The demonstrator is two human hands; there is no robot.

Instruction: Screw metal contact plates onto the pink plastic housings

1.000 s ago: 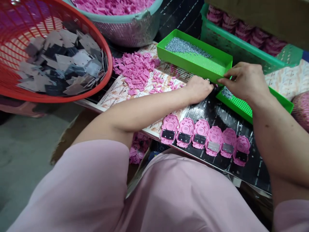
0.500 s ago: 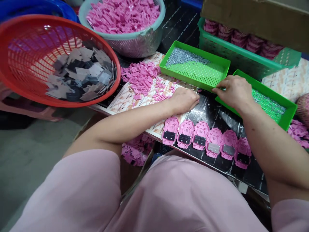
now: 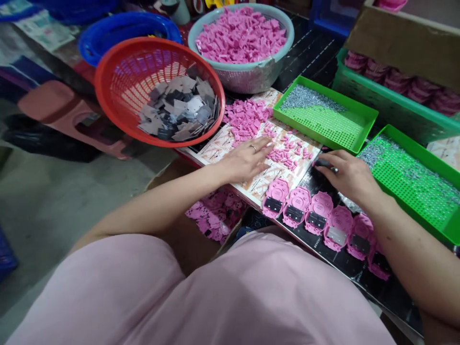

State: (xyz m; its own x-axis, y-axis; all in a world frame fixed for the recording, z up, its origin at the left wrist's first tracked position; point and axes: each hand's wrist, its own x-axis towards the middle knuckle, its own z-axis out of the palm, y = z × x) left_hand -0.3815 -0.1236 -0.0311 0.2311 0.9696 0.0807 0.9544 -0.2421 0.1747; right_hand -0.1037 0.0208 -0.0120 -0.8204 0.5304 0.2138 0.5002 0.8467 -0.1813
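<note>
My left hand point(image 3: 247, 158), a ring on one finger, lies palm down with fingers spread on the patterned sheet point(image 3: 219, 143), its fingertips beside small pink pieces point(image 3: 285, 155). My right hand point(image 3: 347, 175) pinches a dark tool point(image 3: 323, 163) above the black table surface, left of a green tray of small metal parts point(image 3: 413, 177). Along the near edge stands a row of several pink casings point(image 3: 298, 206), each with a black or grey plate; my right forearm partly covers the last ones. A heap of larger pink parts point(image 3: 246, 117) lies beyond my left hand.
A red basket point(image 3: 104, 91) of metal plates stands at the left, with a pale basin point(image 3: 244, 76) of pink parts behind it. Another green tray point(image 3: 316, 124) lies at centre right. A teal crate point(image 3: 395, 100) and cardboard point(image 3: 406, 43) stand behind; a pink stool point(image 3: 53, 105) is left.
The view has shifted left. My left hand has moved back from the black surface and spread on the sheet. My right hand has left the green tray's edge and now holds the dark tool.
</note>
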